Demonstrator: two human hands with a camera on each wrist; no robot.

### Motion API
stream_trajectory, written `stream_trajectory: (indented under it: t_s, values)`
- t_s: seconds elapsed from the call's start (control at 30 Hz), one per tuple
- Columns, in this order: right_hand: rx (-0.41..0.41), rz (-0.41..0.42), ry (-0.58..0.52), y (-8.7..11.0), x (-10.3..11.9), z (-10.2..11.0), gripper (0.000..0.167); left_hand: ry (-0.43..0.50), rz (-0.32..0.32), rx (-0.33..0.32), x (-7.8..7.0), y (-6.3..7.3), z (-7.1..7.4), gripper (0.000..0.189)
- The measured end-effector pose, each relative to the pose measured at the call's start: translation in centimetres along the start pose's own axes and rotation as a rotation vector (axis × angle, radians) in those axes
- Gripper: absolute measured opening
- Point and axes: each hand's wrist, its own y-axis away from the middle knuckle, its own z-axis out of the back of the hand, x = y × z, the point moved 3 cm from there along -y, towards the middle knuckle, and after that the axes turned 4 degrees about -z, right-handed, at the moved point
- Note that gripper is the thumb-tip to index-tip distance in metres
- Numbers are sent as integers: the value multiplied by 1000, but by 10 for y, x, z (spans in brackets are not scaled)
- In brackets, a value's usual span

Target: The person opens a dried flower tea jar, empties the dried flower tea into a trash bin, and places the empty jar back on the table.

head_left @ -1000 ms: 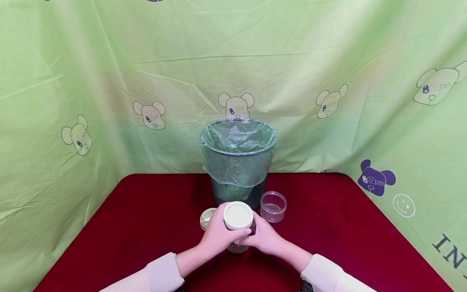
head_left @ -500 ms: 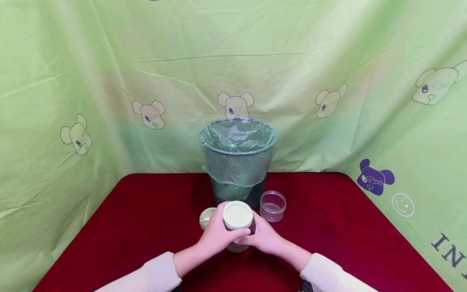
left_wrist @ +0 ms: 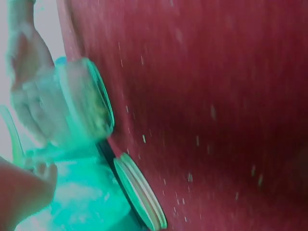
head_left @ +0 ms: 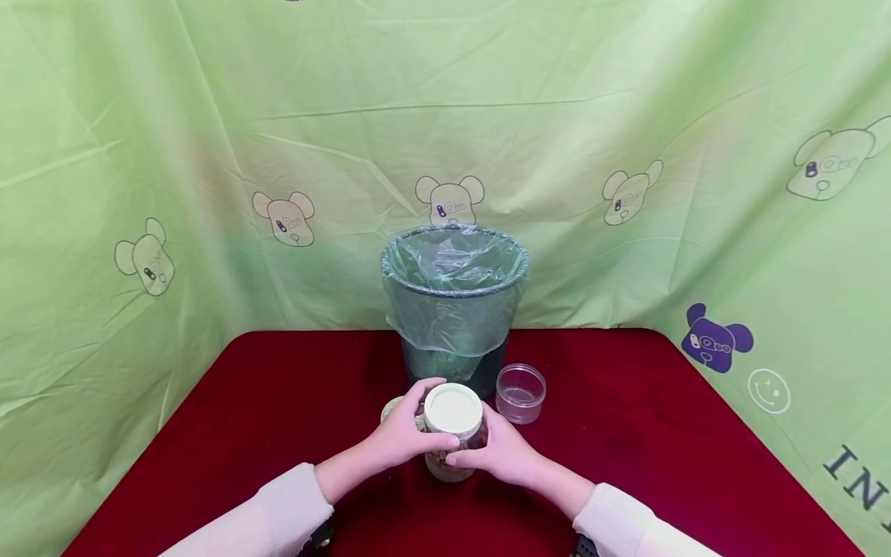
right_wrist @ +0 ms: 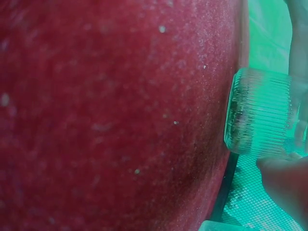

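A clear ribbed jar (right_wrist: 257,113) with a white lid (head_left: 453,408) stands upright at the front middle of the table, some brownish contents showing low inside. My right hand (head_left: 506,449) grips its side, thumb across the front. Around the left of the lid curves my left hand (head_left: 400,437), with a gap between palm and jar; its thumb overlaps the lid's front edge. In the left wrist view the left hand (left_wrist: 26,192) appears apart from the jar (left_wrist: 79,103). A flat round lid (left_wrist: 139,192) lies left of the jar, partly hidden by the left hand in the head view.
Behind the jar stands a mesh waste bin (head_left: 455,309) lined with a clear plastic bag. An uncovered clear plastic tub (head_left: 520,394) sits to the right, near the bin's foot. Small pale specks dot the red cloth (head_left: 292,418). A green printed curtain (head_left: 334,139) hangs around the table.
My left hand has loosened and shifted left, away from the jar, uncovering more of the jar's side. The right hand and jar have stayed nearly still.
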Motion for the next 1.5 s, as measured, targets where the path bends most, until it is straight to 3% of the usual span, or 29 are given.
stream_trajectory:
  t_s: [0.37, 0.77, 0.9, 1.03, 1.13, 1.3, 1.5]
  values:
    - [9, 15, 0, 1, -1, -1, 74, 108, -119, 285, 11, -23, 11, 77]
    - [6, 3, -4, -1, -2, 0, 76, 135, -137, 340, 9, -29, 11, 75]
    - [6, -2, -6, -1, -2, 0, 76, 119, -115, 311, 8, -27, 10, 74]
    - [1, -12, -5, -1, -2, 0, 75, -24, -57, 221, 6, -22, 9, 75]
    - [-5, -9, 2, 0, -1, 0, 74, -81, -26, 153, 6, -17, 6, 76]
    - [-5, -2, -2, 0, 0, 0, 73, -27, -36, 50, 4, -10, -3, 78]
    - [6, 6, -32, 0, -1, -1, 75, -65, -44, -116, 1, -1, -14, 79]
